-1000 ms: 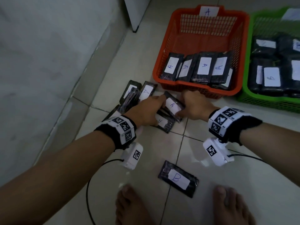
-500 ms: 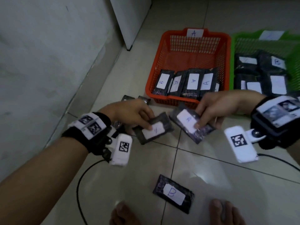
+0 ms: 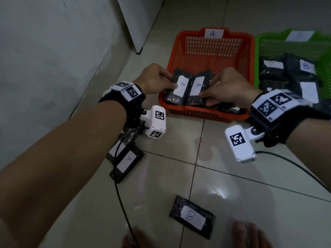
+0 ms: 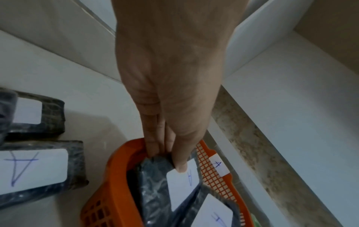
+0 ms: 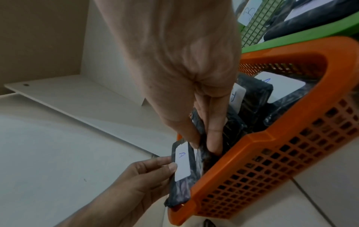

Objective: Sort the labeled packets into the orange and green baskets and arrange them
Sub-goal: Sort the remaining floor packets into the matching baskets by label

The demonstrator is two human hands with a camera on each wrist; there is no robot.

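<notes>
The orange basket [image 3: 188,111], tagged A, holds a row of black packets along its near side. The green basket [image 3: 258,43] to its right holds several packets, one marked B. My left hand [image 3: 161,81] pinches a black packet labelled A [image 3: 180,85] by its left edge. My right hand [image 3: 220,88] pinches a second A packet [image 3: 197,85] by its right edge. The two packets are side by side, upright over the front left of the orange basket. In the left wrist view my thumb presses the label [image 4: 182,181]. The right wrist view shows my fingers [image 5: 213,138] inside the basket rim [image 5: 272,138].
On the floor tiles at lower left lies an A packet [image 3: 127,163] with more packets partly under my left arm. A B packet [image 3: 192,216] lies near my bare feet. A white cabinet [image 3: 139,24] and the wall stand to the left. Black cables trail across the floor.
Both hands have lifted their A packets off the floor and carried them forward and up, bringing them together over the front of the orange basket.
</notes>
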